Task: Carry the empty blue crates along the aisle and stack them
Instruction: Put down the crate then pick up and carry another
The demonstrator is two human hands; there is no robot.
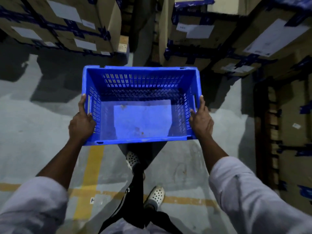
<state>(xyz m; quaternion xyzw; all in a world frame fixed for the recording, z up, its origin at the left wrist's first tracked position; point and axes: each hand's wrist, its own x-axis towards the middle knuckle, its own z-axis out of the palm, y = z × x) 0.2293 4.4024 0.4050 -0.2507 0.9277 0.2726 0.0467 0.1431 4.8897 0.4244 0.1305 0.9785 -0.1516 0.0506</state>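
Left hand (81,125) and right hand (200,121) gripping end walls of blue crate (141,119), slotted sides, empty, stained base

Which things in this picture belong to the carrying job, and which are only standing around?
Belongs to the job:
- blue crate, empty, held off the floor
- left hand and right hand, gripping its two short sides

Only around:
- cardboard boxes with blue tape, stacked on both sides
- yellow floor lines
- white shoes
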